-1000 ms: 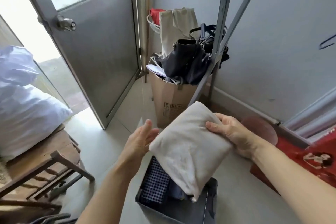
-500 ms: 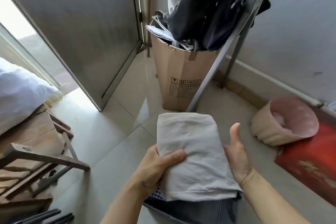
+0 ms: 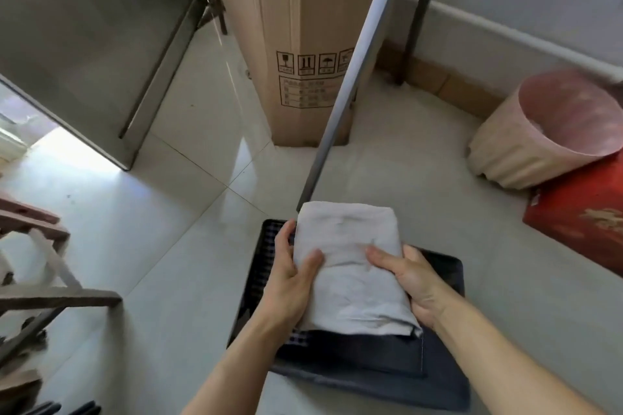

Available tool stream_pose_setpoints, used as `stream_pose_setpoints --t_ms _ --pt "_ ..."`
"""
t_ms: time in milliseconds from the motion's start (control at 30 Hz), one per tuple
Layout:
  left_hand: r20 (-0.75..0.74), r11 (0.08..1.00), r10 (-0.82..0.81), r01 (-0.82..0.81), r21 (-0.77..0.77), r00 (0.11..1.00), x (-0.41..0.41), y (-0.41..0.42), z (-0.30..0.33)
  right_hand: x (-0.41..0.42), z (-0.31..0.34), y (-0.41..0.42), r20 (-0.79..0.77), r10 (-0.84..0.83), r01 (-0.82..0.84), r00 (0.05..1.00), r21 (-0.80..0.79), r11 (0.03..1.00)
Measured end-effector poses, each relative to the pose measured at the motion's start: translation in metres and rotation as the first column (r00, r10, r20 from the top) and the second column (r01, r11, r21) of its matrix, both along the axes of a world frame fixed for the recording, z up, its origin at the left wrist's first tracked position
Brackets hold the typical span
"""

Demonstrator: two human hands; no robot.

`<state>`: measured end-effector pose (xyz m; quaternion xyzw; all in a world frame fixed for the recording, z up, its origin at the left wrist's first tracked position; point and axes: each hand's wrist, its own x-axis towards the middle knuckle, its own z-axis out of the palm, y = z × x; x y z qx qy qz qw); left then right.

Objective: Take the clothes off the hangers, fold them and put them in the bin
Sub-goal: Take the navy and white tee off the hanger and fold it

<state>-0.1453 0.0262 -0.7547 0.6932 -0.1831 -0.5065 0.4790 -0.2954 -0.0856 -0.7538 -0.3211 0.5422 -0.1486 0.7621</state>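
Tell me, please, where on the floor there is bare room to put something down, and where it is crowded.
Free: the tiled floor between the door, the cardboard box and the wooden frame; also the floor right of the bin, before the red box. Crowded: the bin, where both hands hold the folded cloth.

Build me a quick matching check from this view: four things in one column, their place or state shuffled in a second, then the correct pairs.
Things:
1. folded beige garment
2. dark bin
3. cardboard box
4. pink basket

Place or state:
A. tipped on its side near the wall
B. gripped at both sides by the left hand and right hand
C. standing upright behind the slanted metal pole
D. on the floor under the hands, holding checked cloth

Pairs: 1-B, 2-D, 3-C, 4-A
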Motion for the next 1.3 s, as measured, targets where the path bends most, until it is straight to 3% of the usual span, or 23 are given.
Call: stream_pose_setpoints --t_ms 133,333,467,700,900,1033,1133,1233,1300 --pt "0.044 0.989 -0.140 0.138 0.048 0.989 -0.006 -0.002 -0.043 -0.016 -0.041 -0.001 0.013 -0.021 0.020 1.000 0.031 0.999" --pt "-0.146 0.936 -0.222 0.253 0.246 0.964 -0.053 -0.010 -0.108 -0.075 -0.113 0.004 -0.139 -0.022 0.032 0.990 0.065 0.997" --pt "-0.179 0.901 -0.237 0.285 0.328 0.955 -0.079 -0.023 -0.154 -0.100 -0.158 0.005 -0.217 -0.070 0.091 0.974 0.085 0.992" --pt "-0.042 0.888 -0.086 0.096 0.450 0.995 -0.074 -0.059 -0.203 -0.075 -0.216 -0.012 -0.139 -0.095 0.113 0.986 0.125 0.986" --pt "0.246 0.864 0.053 -0.168 0.475 0.968 -0.086 -0.069 -0.219 -0.050 -0.248 -0.020 -0.112 -0.092 0.109 0.990 0.160 0.981" --pt "0.334 0.873 -0.143 -0.040 0.486 0.932 -0.097 -0.063 -0.224 -0.046 -0.257 -0.021 -0.164 -0.086 0.105 0.983 0.109 0.988" --pt "0.471 0.874 -0.348 0.098 0.476 0.811 -0.111 -0.047 -0.220 -0.045 -0.254 -0.015 -0.219 -0.100 0.102 0.971 -0.001 0.995" --pt "0.521 0.927 -0.360 0.232 0.295 0.774 -0.108 -0.033 -0.224 -0.039 -0.251 -0.008 -0.179 -0.051 0.041 0.983 -0.060 0.997" --pt "0.462 0.911 -0.401 0.291 0.291 0.791 -0.097 -0.035 -0.233 -0.033 -0.250 -0.010 -0.140 0.011 -0.018 0.990 -0.050 0.999"
